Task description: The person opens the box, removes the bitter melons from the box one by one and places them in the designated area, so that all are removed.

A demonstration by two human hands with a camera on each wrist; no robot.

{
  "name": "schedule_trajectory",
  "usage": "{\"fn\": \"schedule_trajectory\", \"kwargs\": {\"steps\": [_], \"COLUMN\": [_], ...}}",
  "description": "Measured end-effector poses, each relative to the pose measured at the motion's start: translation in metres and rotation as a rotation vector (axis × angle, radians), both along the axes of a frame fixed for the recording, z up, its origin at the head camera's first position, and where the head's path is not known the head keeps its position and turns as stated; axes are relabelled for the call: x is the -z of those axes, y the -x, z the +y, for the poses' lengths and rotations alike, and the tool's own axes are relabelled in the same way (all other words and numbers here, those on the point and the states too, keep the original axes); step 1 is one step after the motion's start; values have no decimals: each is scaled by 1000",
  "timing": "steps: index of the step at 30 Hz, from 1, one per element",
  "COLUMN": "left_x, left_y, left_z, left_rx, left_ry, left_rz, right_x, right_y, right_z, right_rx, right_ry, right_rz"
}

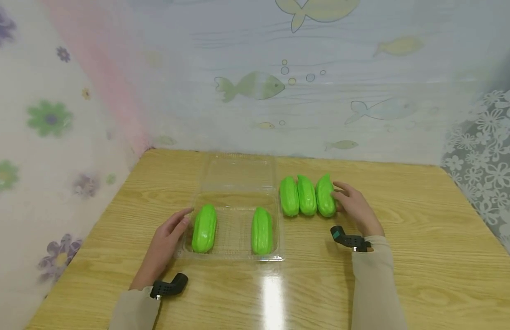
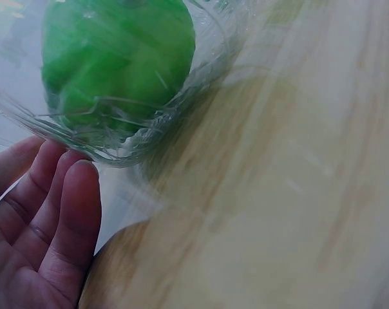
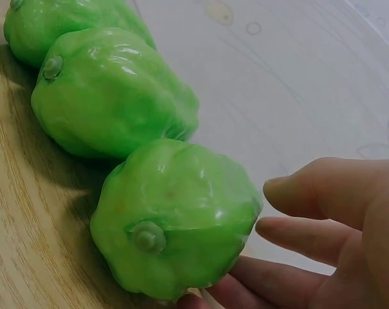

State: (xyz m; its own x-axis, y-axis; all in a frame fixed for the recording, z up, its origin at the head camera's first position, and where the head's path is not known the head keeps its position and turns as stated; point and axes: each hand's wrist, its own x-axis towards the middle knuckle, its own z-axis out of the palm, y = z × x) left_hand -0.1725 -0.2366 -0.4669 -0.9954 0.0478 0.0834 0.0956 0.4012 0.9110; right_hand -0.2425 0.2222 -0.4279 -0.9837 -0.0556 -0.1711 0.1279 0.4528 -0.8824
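Two glossy green ribbed gourds lie in the clear plastic clamshell box point(image 1: 234, 255), one left gourd point(image 1: 204, 229) and one right gourd point(image 1: 262, 231), with a gap between them. My left hand point(image 1: 166, 238) is at the box's left wall, fingertips right at its rim; the left wrist view shows its fingers point(image 2: 78, 199) loosely extended below the plastic. Three more gourds stand in a row right of the box. Beside the rightmost gourd point(image 1: 325, 196) is my right hand point(image 1: 356, 206). In the right wrist view its relaxed fingers point(image 3: 310, 241) reach that gourd's side, some partly hidden behind it.
The transparent lid point(image 1: 240, 176) is folded back behind the box, towards the wall point(image 1: 238, 123) with printed fish. The other two gourds of the row, a middle gourd point(image 1: 307, 196) and a left one point(image 1: 289, 197), lie close together on the wooden table point(image 1: 313, 293).
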Motion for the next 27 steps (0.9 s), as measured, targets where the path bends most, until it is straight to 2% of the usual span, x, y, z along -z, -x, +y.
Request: {"fn": "schedule_trajectory", "kwargs": {"steps": [4, 8, 14, 20, 23, 27], "left_x": [1, 1, 0, -1, -2, -1], "left_y": [0, 0, 0, 0, 0, 0], "left_z": [1, 1, 0, 1, 1, 1], "left_rx": [4, -3, -2, 1, -3, -5], "left_ry": [-1, 7, 16, 22, 21, 13], "left_rz": [-3, 0, 1, 2, 4, -2], "right_x": [-2, -7, -15, -24, -30, -35], "right_y": [-3, -6, -12, -14, -14, -16], "right_z": [1, 2, 2, -4, -9, -17], "right_rx": [13, 43, 186, 306, 295, 214], "right_ry": [18, 14, 27, 57, 80, 88], "right_rz": [11, 71, 199, 276, 298, 317]}}
